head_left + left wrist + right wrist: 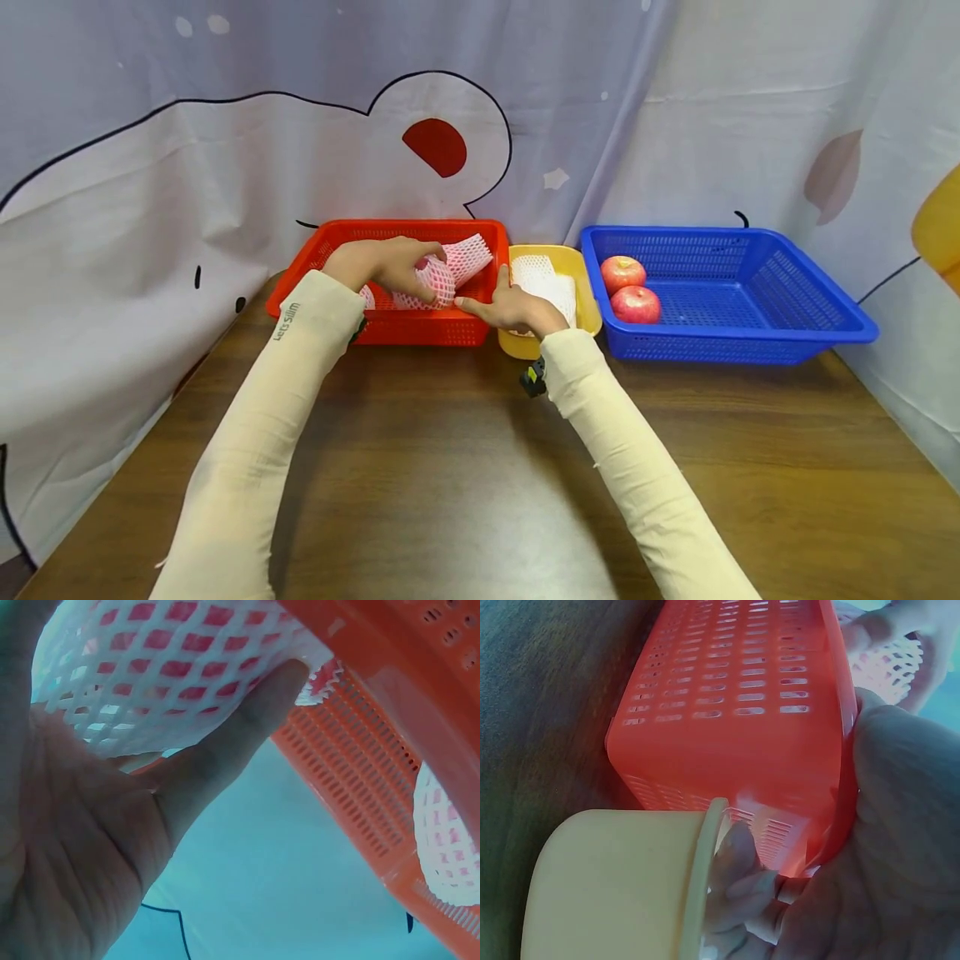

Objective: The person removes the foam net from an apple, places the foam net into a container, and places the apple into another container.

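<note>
In the head view my left hand (390, 262) reaches into the red basket (420, 329). Its thumb and fingers grip an apple in a pink-and-white foam net (435, 285); the left wrist view shows red skin through the mesh. Another netted fruit (468, 257) lies behind it, and one more (367, 297) shows partly under the wrist. My right hand (517, 307) is spread over the red basket's right end and the yellow bin (590, 300). Its thumb is by the basket's rim. In the right wrist view its loosely bent fingers (739, 855) dip behind the bin's rim, holding nothing visible.
White foam nets (551, 287) lie in the yellow bin. To the right, a blue basket (727, 333) holds two bare red apples (636, 305) at its left end. A printed curtain (300, 167) hangs behind the wooden table (450, 467).
</note>
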Tool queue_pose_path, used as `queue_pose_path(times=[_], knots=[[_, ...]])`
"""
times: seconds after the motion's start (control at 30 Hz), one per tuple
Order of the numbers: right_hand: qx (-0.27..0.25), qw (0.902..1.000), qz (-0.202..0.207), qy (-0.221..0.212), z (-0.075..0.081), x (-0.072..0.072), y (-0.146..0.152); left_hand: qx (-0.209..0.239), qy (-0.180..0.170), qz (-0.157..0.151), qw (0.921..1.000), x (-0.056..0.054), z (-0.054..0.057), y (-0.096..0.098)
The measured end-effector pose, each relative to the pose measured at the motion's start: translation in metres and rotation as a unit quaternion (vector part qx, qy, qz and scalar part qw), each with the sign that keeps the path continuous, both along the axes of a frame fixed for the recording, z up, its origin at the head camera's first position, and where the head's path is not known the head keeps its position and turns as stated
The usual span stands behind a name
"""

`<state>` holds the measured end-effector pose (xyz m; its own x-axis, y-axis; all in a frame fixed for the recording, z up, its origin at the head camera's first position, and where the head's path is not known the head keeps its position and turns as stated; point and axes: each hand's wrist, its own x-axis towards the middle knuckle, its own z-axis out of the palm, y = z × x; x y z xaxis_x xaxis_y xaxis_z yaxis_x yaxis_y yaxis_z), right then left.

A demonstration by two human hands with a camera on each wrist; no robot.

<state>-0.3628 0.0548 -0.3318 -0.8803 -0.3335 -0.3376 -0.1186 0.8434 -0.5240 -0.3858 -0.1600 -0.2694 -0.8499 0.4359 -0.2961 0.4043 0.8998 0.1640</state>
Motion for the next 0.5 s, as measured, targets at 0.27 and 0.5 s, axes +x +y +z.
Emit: queue_pose_path(times=[0.27,0.5], knots=[[0.031,0.9992,0.011,0.022,0.0027,0.0013,0.0025,0.028,0.033,-0.036,0.9984,0.0011,0.0057,-0.0002],[0.042,0.9982,0.009,0.042,0.0028,0.0033,0.0036,0.046,0.041,-0.037,0.9974,0.0053,0.0081,-0.0003]])
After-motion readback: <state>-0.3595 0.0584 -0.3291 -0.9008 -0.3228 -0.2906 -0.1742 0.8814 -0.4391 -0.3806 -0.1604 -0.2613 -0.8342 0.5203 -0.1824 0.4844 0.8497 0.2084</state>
